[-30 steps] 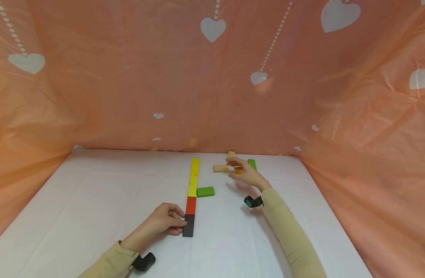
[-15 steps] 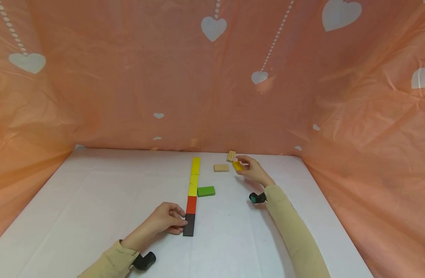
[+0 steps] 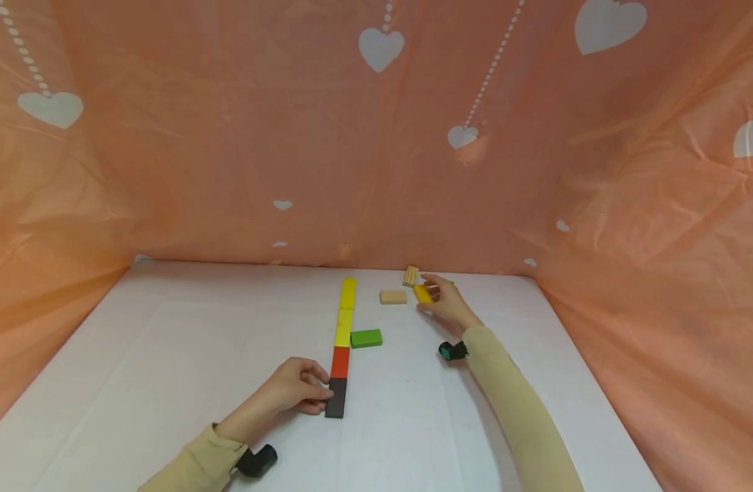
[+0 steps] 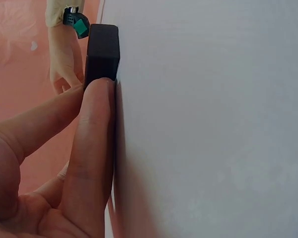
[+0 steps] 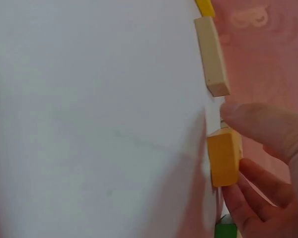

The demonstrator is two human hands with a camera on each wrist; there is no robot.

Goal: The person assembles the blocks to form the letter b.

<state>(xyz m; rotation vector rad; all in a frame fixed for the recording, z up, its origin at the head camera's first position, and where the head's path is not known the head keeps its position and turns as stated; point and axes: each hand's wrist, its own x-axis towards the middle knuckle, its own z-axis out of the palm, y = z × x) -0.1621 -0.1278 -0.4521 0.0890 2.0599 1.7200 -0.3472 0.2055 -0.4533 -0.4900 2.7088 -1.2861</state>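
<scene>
In the head view, a black block [image 3: 336, 398] forms the near end of a row, followed by a red block [image 3: 339, 362] and two yellow blocks [image 3: 343, 328] placed end to end. My left hand [image 3: 300, 387] touches the black block's left side; the left wrist view shows its fingertips [image 4: 100, 89] right against the block. At the far right of the row, my right hand [image 3: 447, 299] surrounds a deeper yellow block [image 5: 223, 158]. Its fingers lie close along one side of that block, while the thumb [image 5: 238, 113] stands a little apart from it.
A green block [image 3: 366, 338] lies just right of the row. Farther back are a plain wooden block [image 3: 393, 297] and a cluster of wooden pieces [image 3: 411, 276]. Another green block [image 5: 226, 230] is partly hidden behind my right hand. An orange curtain [image 3: 241, 171] borders the white table.
My right hand has shifted right, uncovering the deeper yellow block and the plain wooden block while covering most of the far green block. My left hand stays at the black block.
</scene>
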